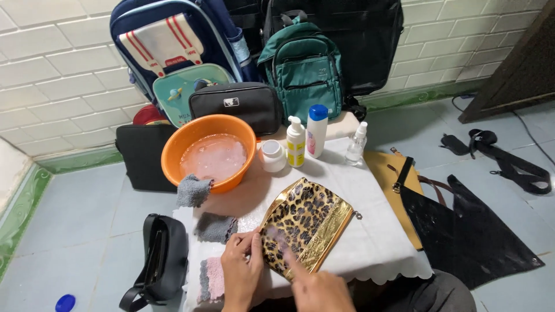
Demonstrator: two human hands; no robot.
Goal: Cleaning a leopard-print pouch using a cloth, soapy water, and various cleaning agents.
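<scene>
Nearest the camera, the right hand points its index finger onto the leopard-print pouch, the tip pressed on a whitish foamy smear near the pouch's lower left corner; the other fingers are curled in and hold nothing that I can see. Beside it, the left hand pinches that same corner between thumb and fingers, pinning the pouch flat on the white-covered bench. The pouch lies slantwise at the middle of the bench, its gold edge and zipper pull toward the right.

Judging by the suds, the cleaning of the pouch looks under way rather than finished: foam sits on one small patch only, and the rest of the print looks dry (though glare makes that hard to be sure of). An orange basin of soapy water stands just behind, a grey cloth draped over its rim, another grey cloth just left of the pouch. Behind stand a white jar, two pump or cap bottles and a small clear spray bottle. Several other bags wait around: a black shoulder bag on the floor, backpacks against the wall.
</scene>
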